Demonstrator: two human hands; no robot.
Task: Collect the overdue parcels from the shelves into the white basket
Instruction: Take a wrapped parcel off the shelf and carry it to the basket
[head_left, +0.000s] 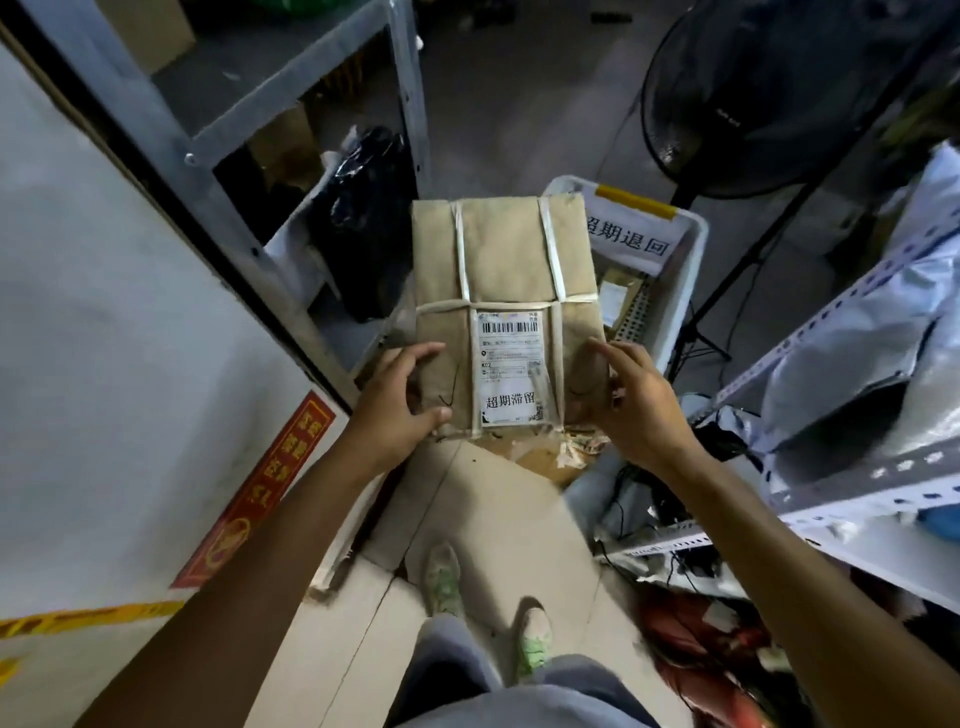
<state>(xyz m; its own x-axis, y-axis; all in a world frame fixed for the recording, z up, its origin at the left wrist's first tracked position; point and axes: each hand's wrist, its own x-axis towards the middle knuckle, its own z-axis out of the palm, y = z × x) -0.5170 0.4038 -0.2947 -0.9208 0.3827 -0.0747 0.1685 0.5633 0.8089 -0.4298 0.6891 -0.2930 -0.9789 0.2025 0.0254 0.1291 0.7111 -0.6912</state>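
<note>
A brown paper parcel (498, 260) tied with white straps carries a white shipping label with a barcode. I hold it out in front of me over the floor. My left hand (400, 405) grips its near left edge, thumb on top. My right hand (634, 400) holds the near right edge, fingers curled round the side. Just beyond and to the right of the parcel stands the white basket (685, 270) on the floor, with a white sign and a yellow clip on its rim. A small parcel lies inside it, partly hidden by the one I hold.
A grey metal shelf frame (176, 135) with a black bag (363, 223) stands on the left. A white shelf (857, 483) with grey plastic bags is on the right. A black fan (769, 93) stands behind the basket. Cables and red items lie low right. Flattened cardboard (488, 519) covers the floor.
</note>
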